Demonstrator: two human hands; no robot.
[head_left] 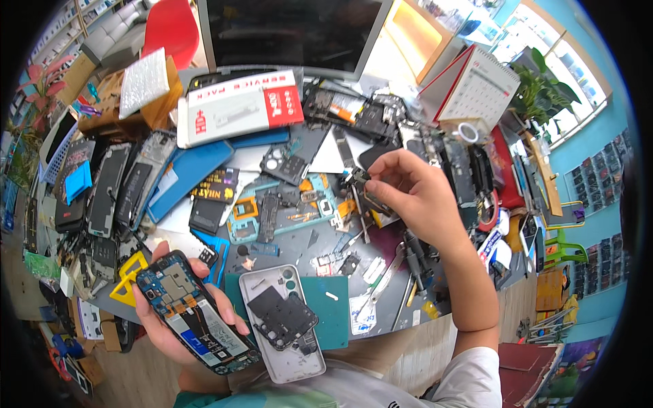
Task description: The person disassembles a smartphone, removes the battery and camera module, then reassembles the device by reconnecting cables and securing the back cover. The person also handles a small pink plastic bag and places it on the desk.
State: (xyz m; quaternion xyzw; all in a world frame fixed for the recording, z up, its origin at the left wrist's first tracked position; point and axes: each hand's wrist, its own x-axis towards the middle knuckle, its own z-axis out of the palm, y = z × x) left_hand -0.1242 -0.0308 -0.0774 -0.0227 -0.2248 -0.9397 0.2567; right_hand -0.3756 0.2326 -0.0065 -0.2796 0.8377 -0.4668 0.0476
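My left hand (161, 309) is wrapped round an opened phone (192, 314), its circuit board, ribbon cables and battery showing. My right hand (418, 200), raised over the middle right of the desk, pinches a small dark component (357, 178), partly hidden by the fingers. Beside the phone, a white back cover (271, 359) with a black inner plate (279, 313) on it lies on a green mat (332, 314). Beyond them sits a light blue repair holder (239, 230) with small parts on it.
Phone parts cover the grey desk (306, 253), with a screen (292, 30), white-red box (238, 109) and calendar (476, 88) at the back. Blue cases (187, 177) lie left; tools (413, 255) lie right. A red chair (170, 30) stands behind.
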